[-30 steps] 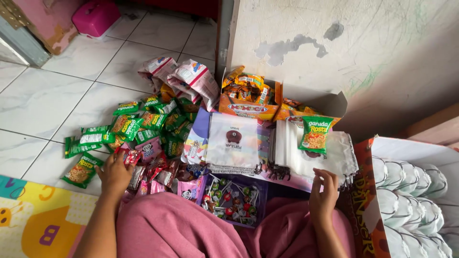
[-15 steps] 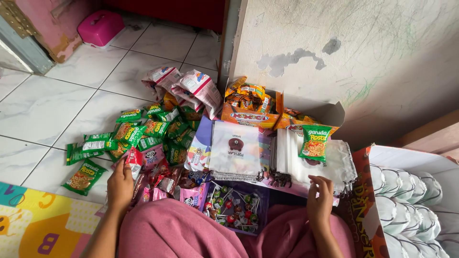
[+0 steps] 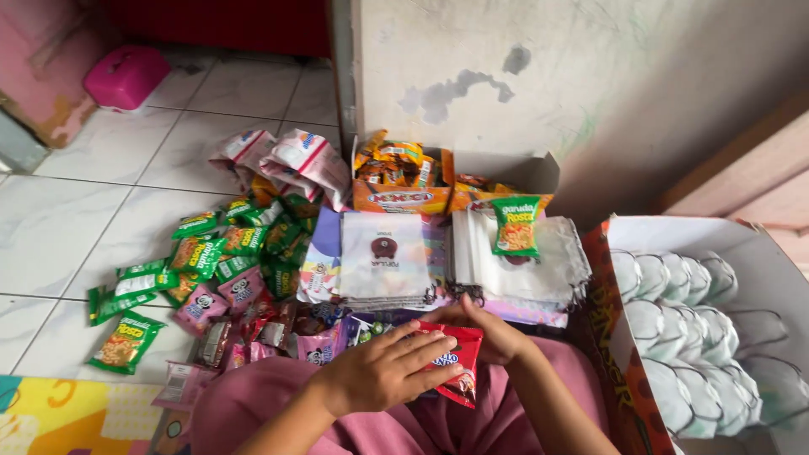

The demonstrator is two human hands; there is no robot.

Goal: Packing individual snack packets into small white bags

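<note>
Lower centre of frame: left hand lies flat atop a red packet, right hand pinching its far edge; best kept level above the lap, clear of the floor's green packets.

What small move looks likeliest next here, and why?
Probably carrying the red snack packet forward to the white pouches. Both the left hand and right hand hold it over the lap, and one pouch stack already carries a green packet.

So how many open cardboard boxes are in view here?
2. One orange box of snack packets sits against the wall; one large white box of stacked cups stands at the right edge. Others may be hidden.
</note>
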